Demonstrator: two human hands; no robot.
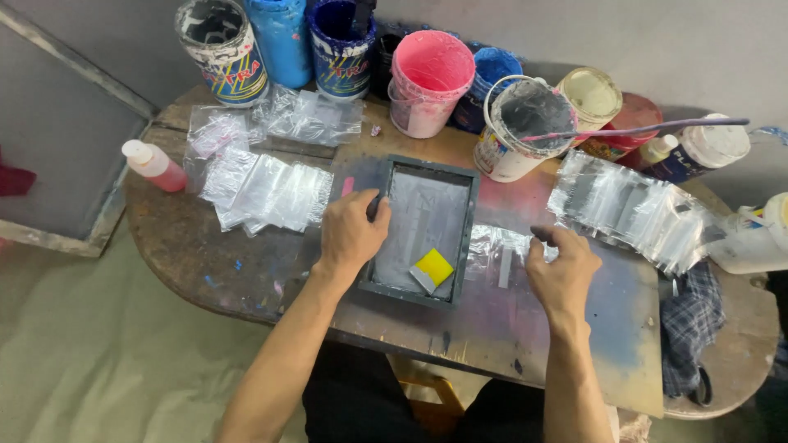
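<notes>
A small dark-framed printing screen [466, 215] lies on the paint-stained table, with a yellow squeegee [432, 268] resting on its mesh near the front. My left hand [351, 232] grips the frame's left edge. My right hand [561, 267] rests just right of the frame, its fingers pinching a clear plastic bag [502, 250] that lies flat beside the screen. A row of printed clear bags [628, 207] is spread out to the right.
A stack of blank clear bags [267, 189] lies at the left beside a pink squeeze bottle [153, 165]. Paint buckets line the back: pink [430, 82], blue [340, 45], white with a stirring stick [524, 127]. A checked cloth [688, 324] hangs at the right; a large screen frame [61, 139] leans at the left.
</notes>
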